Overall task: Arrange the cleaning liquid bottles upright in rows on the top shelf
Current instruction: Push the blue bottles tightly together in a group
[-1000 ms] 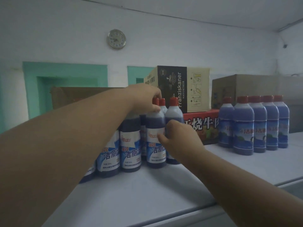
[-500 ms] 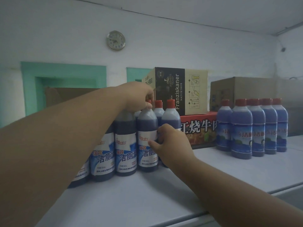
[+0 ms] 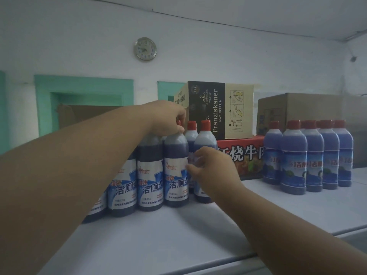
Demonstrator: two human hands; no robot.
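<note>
- Left hand (image 3: 166, 118) at 11 o'clock of the frame's centre, fingers curled over the red cap of the front bottle (image 3: 175, 171); a closed grip on its top.
- Front row of dark bottles (image 3: 150, 175) at 9 o'clock, upright and touching on the top shelf (image 3: 178, 235): four visible in front, the leftmost half hidden by the forearm, and at least two more behind; exact total unclear.
- Right hand (image 3: 213, 171) near centre, fingers loosely curled against the side of the rear bottle (image 3: 205, 139), touching it; whether gripping, cannot tell.
- Risk, as a judgement: tightly packed, top-heavy bottles; a sideways shove or a brushing forearm could tip one and topple its neighbours.
- Two stacked cartons (image 3: 220, 110) at 1 o'clock, one brown box (image 3: 309, 108) at 2 o'clock.
- Second group of bottles (image 3: 309, 155) at 3 o'clock: five plainly counted, upright, well apart from the first group.
- One wall clock (image 3: 145, 49) at 12 o'clock.
</note>
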